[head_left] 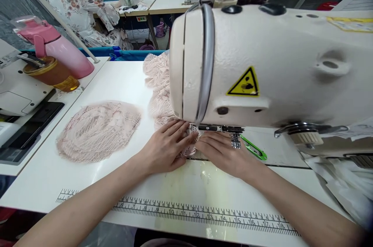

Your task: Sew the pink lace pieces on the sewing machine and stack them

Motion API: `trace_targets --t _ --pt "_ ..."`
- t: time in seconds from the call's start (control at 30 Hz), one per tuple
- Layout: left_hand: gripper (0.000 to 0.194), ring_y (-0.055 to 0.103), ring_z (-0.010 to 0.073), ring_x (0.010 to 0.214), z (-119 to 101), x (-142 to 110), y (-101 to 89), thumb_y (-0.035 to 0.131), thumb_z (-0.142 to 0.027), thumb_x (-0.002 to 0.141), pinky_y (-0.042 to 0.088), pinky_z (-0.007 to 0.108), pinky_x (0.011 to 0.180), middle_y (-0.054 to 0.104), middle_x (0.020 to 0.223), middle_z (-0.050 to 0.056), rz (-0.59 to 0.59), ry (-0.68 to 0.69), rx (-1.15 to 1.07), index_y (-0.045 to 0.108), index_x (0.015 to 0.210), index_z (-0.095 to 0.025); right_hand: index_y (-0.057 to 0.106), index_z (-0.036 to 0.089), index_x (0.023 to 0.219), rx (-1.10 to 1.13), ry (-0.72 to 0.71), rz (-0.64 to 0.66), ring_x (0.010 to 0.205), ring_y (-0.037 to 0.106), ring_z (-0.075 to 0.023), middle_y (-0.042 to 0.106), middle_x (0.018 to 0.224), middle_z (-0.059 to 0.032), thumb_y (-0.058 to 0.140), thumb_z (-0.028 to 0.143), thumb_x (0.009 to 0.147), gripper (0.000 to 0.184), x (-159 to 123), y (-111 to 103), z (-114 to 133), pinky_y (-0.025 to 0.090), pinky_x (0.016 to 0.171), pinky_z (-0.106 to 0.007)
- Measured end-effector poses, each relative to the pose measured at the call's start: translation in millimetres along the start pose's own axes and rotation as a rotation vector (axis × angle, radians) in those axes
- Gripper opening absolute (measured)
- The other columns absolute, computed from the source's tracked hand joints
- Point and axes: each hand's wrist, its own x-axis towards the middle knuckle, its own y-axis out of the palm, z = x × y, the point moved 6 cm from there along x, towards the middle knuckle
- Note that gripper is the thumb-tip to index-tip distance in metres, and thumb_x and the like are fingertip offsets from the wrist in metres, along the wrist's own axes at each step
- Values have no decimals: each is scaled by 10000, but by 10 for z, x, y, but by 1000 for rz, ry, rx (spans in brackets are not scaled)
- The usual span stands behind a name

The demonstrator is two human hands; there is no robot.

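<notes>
A sewing machine [262, 56] stands before me, its head over a strip of pale pink lace [160, 95] that runs back behind it. My left hand [167, 144] lies flat on the lace just left of the needle area, fingers stretched forward. My right hand [224, 152] rests on the right side of the needle area, fingers extended toward the lace and partly hidden under the machine head. A green thread snipper [254, 148] lies beside my right hand. Another piece of pink lace [99, 130] is spread on the table to the left.
A pink bottle [64, 51], a cup of amber liquid [54, 74] and a black phone [37, 122] sit at the left. A printed ruler [186, 210] runs along the front edge. White fabric [344, 185] lies at right. Beyond, a person [78, 10] sits near other machines.
</notes>
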Motion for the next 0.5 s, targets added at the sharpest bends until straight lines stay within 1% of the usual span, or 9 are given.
trace_targets --t 0.1,0.23,0.3,0.4,0.5 --pt "569 471 334 1316 14 -2 7 519 -301 835 435 499 1047 576 1333 163 3 -14 -10 490 1380 -139 624 230 1009 8 -9 42 877 635 -118 711 920 -1 524 151 930 149 -24 60 -34 457 658 -225" --pt "538 465 334 1326 6 -16 -1 532 -306 858 427 502 1064 557 1364 160 -23 -2 0 504 1367 -135 627 217 1044 86 -14 95 922 641 -134 708 957 -29 517 178 947 152 -37 108 -54 502 753 -244" --pt "453 511 298 1293 -25 -24 -21 503 -274 900 434 473 1073 586 1341 142 -66 41 16 542 1322 -113 634 215 1055 104 -16 92 922 642 -138 709 966 -30 512 178 951 165 -34 105 -54 519 802 -262" --pt "330 603 218 1193 -64 -31 -67 438 -192 958 477 403 1052 642 1275 99 -141 92 49 595 1235 -104 645 213 1054 74 -51 86 928 634 -131 712 992 -26 495 153 954 189 -25 95 -21 521 838 -272" --pt "265 649 188 1122 -64 -24 -113 429 -152 979 509 372 1024 678 1213 85 -172 97 88 630 1147 -109 648 197 1035 42 -88 82 935 627 -121 718 1016 -21 487 111 949 201 -21 102 38 505 883 -283"
